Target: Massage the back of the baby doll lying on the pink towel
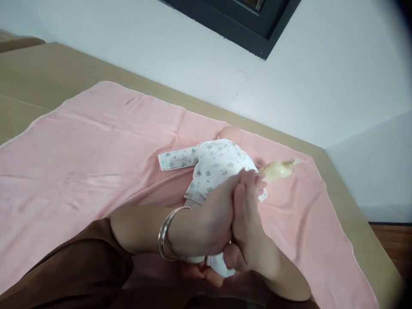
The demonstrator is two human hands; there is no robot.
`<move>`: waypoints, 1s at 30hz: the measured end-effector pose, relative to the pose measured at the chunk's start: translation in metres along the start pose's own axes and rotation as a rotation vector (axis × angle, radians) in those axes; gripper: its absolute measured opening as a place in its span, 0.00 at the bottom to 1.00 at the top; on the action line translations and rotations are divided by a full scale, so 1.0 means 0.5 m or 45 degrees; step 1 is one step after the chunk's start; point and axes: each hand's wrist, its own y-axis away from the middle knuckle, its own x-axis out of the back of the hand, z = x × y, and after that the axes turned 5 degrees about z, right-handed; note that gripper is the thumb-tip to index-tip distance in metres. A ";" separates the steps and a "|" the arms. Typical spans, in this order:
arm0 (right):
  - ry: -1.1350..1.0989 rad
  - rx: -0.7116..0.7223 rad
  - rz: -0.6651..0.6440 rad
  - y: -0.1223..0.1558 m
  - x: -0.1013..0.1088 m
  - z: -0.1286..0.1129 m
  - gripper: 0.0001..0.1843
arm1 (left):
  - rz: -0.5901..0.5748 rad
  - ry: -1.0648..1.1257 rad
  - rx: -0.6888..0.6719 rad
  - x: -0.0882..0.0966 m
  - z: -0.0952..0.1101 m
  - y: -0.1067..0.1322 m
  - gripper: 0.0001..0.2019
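My left hand (209, 219), with metal bangles (167, 236) at its wrist, is pressed palm to palm against my right hand (249, 223). The fingers of both are stretched out flat, and whatever may lie between the palms is hidden. Under and beyond them a baby doll (230, 134) lies on a pink blanket (90, 159). It wears a white long-sleeved top (215, 165) with small printed figures; one sleeve reaches out to the left. My hands cover its middle, and its feet (209, 274) show below them. A pale yellow bottle (278, 169) lies just past my right fingertips.
The blanket is spread, with some creases, over a light wooden table (28, 81). A white wall (206, 68) stands along the far edge, with a dark frame (251, 32) on it. At the lower right a brown wooden floor (394, 244) shows.
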 end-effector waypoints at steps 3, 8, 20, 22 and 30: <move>-0.068 0.020 -0.026 -0.030 -0.011 0.008 0.48 | 0.310 0.055 -0.078 -0.001 0.049 -0.038 0.27; -0.116 -0.195 -0.097 -0.066 -0.032 0.084 0.31 | 0.451 -0.378 -0.854 0.068 0.101 -0.151 0.25; 0.014 -0.423 -0.156 -0.057 -0.159 0.246 0.24 | 0.764 -1.088 -1.323 0.229 0.049 -0.318 0.16; 0.093 -0.604 -0.109 -0.057 -0.160 0.237 0.29 | 0.766 -1.113 -1.361 0.234 0.044 -0.316 0.16; 0.201 -0.374 -0.124 -0.057 -0.169 0.181 0.28 | 0.823 -1.129 -1.399 0.234 0.031 -0.311 0.15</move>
